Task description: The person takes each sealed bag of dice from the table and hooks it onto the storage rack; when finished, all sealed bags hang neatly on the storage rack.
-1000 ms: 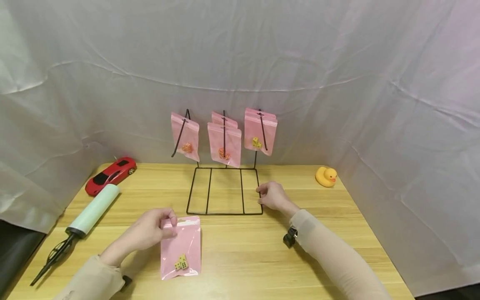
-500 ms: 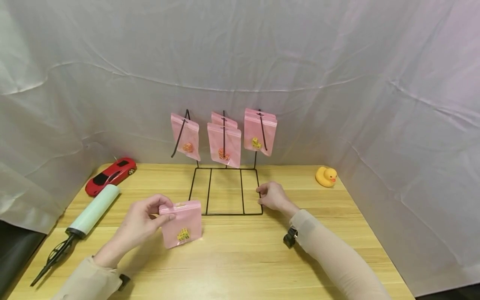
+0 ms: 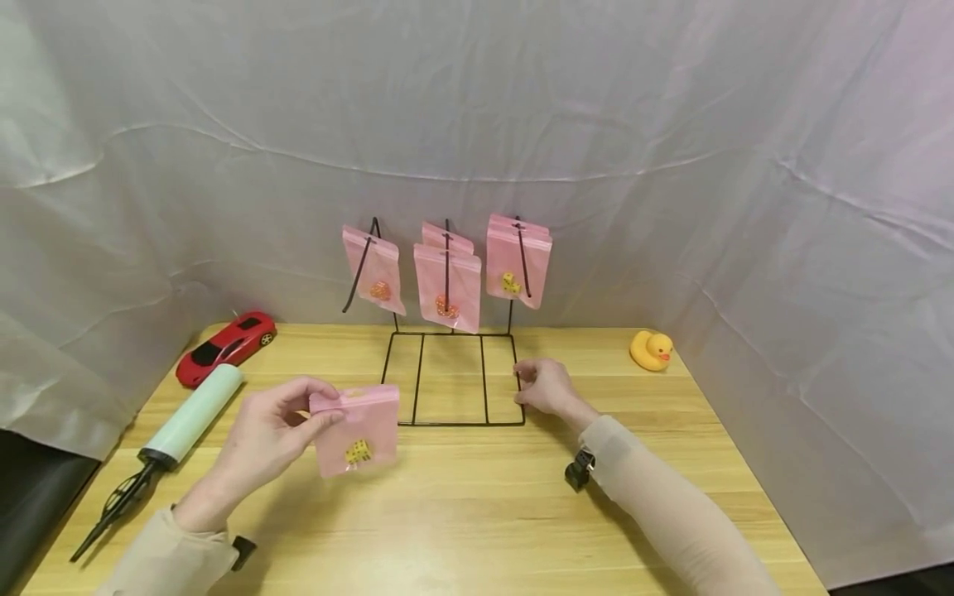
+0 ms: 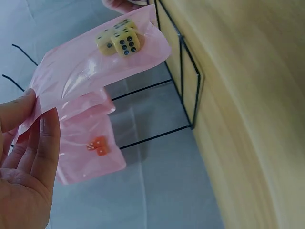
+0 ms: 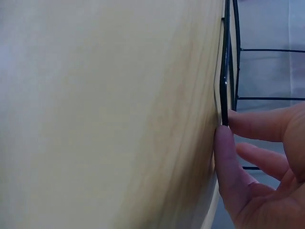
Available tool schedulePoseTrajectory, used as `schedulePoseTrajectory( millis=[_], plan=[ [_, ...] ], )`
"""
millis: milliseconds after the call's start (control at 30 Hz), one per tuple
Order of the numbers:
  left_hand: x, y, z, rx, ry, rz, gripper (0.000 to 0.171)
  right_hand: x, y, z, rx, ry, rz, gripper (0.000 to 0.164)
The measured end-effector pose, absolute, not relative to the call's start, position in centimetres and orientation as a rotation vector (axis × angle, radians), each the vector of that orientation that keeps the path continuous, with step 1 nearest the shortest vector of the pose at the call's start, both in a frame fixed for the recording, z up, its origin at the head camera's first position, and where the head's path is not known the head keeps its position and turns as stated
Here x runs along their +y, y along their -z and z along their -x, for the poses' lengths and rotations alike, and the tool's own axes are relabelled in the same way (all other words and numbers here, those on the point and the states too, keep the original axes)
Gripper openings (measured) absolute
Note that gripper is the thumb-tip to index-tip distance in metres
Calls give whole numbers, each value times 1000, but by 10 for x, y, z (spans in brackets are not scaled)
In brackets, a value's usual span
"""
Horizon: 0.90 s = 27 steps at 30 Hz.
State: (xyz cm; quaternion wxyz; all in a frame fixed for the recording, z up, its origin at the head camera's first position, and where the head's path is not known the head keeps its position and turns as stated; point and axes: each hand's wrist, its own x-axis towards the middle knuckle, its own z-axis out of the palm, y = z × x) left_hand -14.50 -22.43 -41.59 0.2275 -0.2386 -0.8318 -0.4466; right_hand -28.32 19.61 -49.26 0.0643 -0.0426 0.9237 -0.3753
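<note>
My left hand (image 3: 261, 432) pinches a pink zip bag (image 3: 376, 418) by its upper left corner, thumb in front. The bag hangs above the table, and yellow dice (image 4: 125, 40) with black dots show through it in the left wrist view. Behind it stands a black wire rack (image 3: 462, 425). My right hand (image 3: 547, 387) pinches the right side wire of the rack's base between thumb and finger, as the right wrist view shows. Pink bags hang on the rack's hooks: a left bag (image 3: 376, 263) and a middle bag (image 3: 464, 277) with orange dice, a right bag (image 3: 501, 258) with yellow dice.
At the left lie a red toy car (image 3: 227, 348) and a pale green hand pump (image 3: 195, 414) with a black nozzle. A yellow rubber duck (image 3: 651, 351) sits at the right rear. Grey cloth (image 3: 596, 108) hangs behind and beside the wooden table (image 3: 477, 530).
My left hand has lifted the pink bag with yellow dice off the table, and its top edge now tips nearer the rack. The right hand stays on the rack's base.
</note>
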Motion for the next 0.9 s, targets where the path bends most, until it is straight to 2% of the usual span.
schedulePoseTrajectory(
  millis=[167,900],
  plan=[
    [-225,407,144,-2265,1221,676,31,195,492,285,2771,1167,101,72],
    [-222,368,148,-2134,1243,814,38,191,490,284,2773,1201,64,57]
  ],
)
